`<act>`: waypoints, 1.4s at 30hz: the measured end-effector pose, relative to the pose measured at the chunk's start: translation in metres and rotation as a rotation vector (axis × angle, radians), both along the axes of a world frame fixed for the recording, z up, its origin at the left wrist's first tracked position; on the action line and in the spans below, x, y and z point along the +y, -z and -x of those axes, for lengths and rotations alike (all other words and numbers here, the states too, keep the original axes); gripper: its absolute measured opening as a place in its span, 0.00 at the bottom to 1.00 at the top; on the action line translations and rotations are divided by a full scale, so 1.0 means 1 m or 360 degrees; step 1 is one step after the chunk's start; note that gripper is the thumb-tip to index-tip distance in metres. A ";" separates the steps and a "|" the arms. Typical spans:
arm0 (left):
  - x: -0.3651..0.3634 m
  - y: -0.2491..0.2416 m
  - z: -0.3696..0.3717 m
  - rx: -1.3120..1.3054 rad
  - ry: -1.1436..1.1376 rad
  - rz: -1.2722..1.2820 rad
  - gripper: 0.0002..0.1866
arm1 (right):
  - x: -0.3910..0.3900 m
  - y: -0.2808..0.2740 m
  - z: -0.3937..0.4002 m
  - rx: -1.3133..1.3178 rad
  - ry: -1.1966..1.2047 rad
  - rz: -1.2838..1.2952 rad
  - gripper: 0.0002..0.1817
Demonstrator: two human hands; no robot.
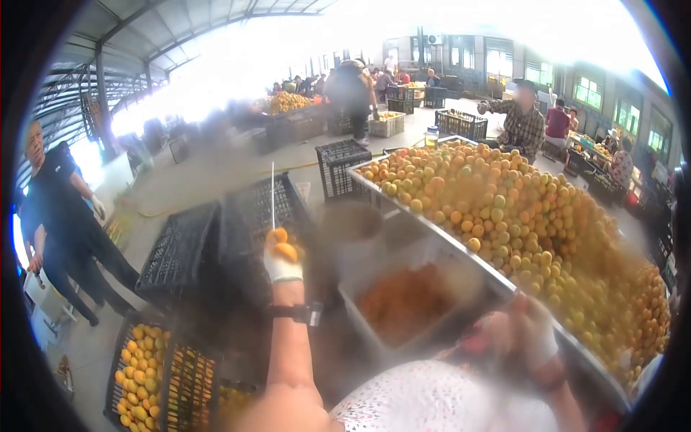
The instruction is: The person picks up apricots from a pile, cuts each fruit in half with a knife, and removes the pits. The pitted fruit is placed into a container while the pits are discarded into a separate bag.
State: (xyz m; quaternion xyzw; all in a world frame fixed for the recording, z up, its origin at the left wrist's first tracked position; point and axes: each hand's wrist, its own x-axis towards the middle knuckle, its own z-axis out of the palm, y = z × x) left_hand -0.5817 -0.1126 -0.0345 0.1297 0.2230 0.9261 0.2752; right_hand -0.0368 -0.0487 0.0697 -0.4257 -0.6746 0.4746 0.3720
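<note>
My left hand [281, 263], in a white glove with a dark watch at the wrist, is raised and holds a small orange fruit [281, 243], which sits on a thin upright metal spike [272, 194]. My right hand [529, 333], also gloved and blurred, rests low at the rim of the long metal tray [432, 229]; what it holds cannot be made out. The tray is heaped with yellow-orange fruit [518, 216]. Below me a pale tub [403, 306] holds dark orange pieces.
Black plastic crates [180, 252] stand to my left, and lower ones hold yellow fruit [144, 360]. A person in black [61, 216] stands at far left. Another person in a plaid shirt [522, 122] works behind the tray. More people and crates fill the far hall.
</note>
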 end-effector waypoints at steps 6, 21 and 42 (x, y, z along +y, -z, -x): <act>-0.002 0.007 -0.022 -0.0165 -0.0013 0.0026 0.10 | 0.001 0.000 0.014 0.0126 0.0111 0.0049 0.09; 0.094 -0.018 -0.204 0.0720 0.0667 0.0166 0.19 | 0.015 -0.001 -0.001 -0.0195 0.0242 -0.0565 0.16; 0.052 -0.078 -0.382 0.0878 0.1630 0.0233 0.32 | -0.005 -0.019 -0.020 0.0883 0.0040 -0.0247 0.12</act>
